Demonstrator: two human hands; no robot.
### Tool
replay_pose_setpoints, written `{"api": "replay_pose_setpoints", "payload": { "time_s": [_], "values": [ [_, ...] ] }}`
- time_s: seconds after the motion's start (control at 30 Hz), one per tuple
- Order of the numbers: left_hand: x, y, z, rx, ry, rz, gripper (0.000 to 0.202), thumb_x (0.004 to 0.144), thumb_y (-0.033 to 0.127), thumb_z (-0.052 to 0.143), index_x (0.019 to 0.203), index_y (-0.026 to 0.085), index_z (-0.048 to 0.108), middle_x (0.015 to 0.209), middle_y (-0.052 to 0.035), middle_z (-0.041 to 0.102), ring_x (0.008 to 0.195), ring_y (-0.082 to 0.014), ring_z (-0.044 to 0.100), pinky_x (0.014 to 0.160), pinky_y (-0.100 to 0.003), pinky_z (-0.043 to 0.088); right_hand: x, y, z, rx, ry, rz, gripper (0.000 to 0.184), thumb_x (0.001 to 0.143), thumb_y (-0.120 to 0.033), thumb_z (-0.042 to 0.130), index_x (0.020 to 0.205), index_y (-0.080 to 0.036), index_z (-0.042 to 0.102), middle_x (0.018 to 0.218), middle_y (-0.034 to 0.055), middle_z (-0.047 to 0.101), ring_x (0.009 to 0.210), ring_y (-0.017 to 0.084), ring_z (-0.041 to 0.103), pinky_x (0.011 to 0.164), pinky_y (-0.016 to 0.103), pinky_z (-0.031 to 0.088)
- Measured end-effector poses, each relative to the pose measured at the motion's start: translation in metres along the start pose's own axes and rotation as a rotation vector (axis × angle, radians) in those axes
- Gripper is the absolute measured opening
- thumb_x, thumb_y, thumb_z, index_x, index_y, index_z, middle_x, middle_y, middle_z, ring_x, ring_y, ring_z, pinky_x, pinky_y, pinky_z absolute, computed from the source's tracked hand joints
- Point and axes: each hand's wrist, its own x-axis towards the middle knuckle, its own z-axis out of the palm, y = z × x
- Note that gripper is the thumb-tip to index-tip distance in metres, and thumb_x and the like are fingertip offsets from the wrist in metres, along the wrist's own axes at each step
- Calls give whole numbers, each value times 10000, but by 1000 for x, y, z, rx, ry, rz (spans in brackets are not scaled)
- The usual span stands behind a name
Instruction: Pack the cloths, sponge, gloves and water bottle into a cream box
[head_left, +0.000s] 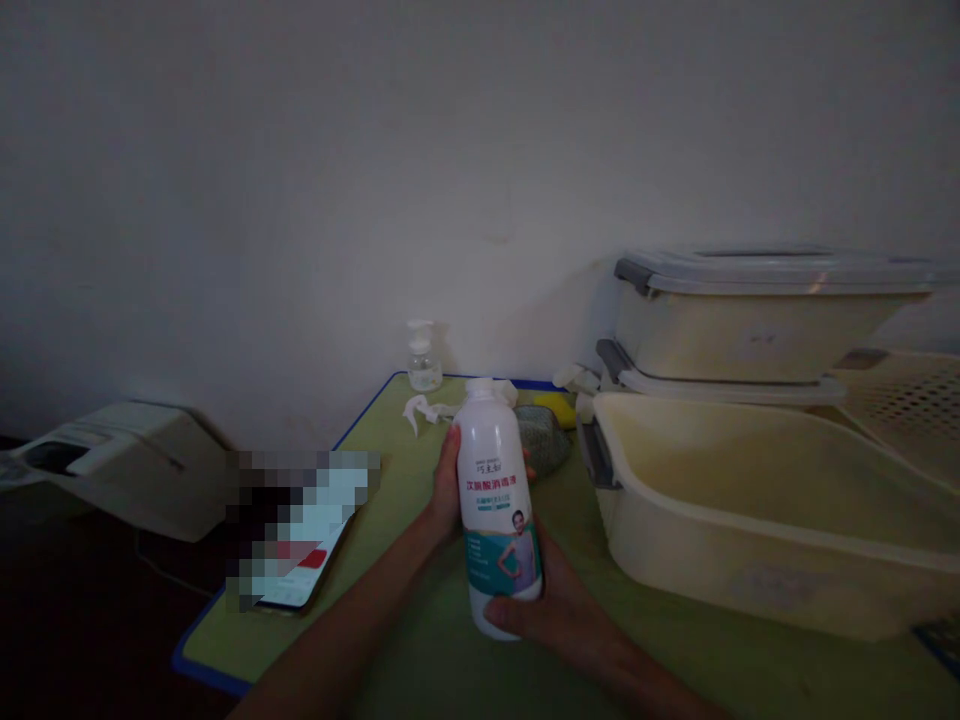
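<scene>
Between both hands I hold a white disinfectant bottle (491,450) with a green label and red lettering. It is upright with a slight tilt, and its neck carries no spray head. My left hand (448,485) wraps the upper left side. Lower down, my right hand (544,600) grips the right side, its thumb across the front near the base. A white trigger spray head (421,410) lies on the table behind the bottle, partly hidden by it. Just right of the bottle are a grey cloth (546,440) and something yellow (553,410).
The green table (360,640) has a blue edge and stands against a wall. A clear pump bottle (424,365) is at the back. A lit phone (315,550) lies left. An open cream bin (720,530) and lidded boxes (757,320) are right. A white appliance (142,470) is far left.
</scene>
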Motion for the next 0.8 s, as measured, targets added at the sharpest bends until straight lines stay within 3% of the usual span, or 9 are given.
{"api": "replay_pose_setpoints", "payload": {
  "time_s": [0.13,0.23,0.33,0.4,0.47,0.57,0.67,0.8],
  "values": [
    [-11,17,19,11,-56,117,693,592,718,604,880,89,645,738,-73,706,633,-191,663,544,-260,521,-7,-36,16,72,19,-60,848,417,-264,835,1151,-216,412,1125,82,609,1042,275,578,875,429,464],
    [-19,40,46,44,-135,287,681,589,722,606,906,120,643,767,-53,706,642,-192,661,538,-265,528,-18,-80,26,-65,26,-16,751,473,-151,760,1137,-228,418,1055,57,640,891,233,631,738,378,521],
    [-22,73,78,196,-232,439,612,619,653,646,1014,187,607,861,-43,704,709,-206,676,585,-277,537,-35,-130,22,-230,-3,23,618,500,-177,732,1071,-216,500,981,38,664,837,217,636,688,338,526],
    [-19,95,97,359,-295,536,702,573,590,720,1151,242,524,938,-40,691,782,-240,681,630,-313,542,-46,-163,9,-280,-57,56,563,539,-216,716,1070,-218,528,908,25,678,783,212,646,625,315,532],
    [-11,114,114,507,-341,617,847,502,524,791,1229,281,430,924,-25,685,819,-258,672,676,-354,540,-55,-192,-11,-398,-60,9,588,552,-232,734,1106,-231,536,964,24,675,822,216,649,660,311,536],
    [9,126,136,709,-399,713,814,466,375,845,1174,264,459,888,-2,648,804,-224,648,669,-326,532,-62,-229,-45,-640,-54,-40,615,583,-287,734,1166,-255,538,997,11,673,860,222,651,703,309,534],
    [31,116,156,833,-415,735,614,455,299,844,976,207,533,813,21,583,734,-163,605,607,-265,515,-67,-254,-78,-866,3,-10,598,582,-385,729,1131,-204,576,962,32,683,818,237,657,687,324,544],
    [52,84,172,1008,-337,695,574,395,304,849,865,182,545,760,31,538,676,-143,551,573,-271,492,-76,-270,-118,-1164,122,21,616,555,-457,746,1100,-209,602,953,43,693,779,253,658,656,346,554]
  ]
}}
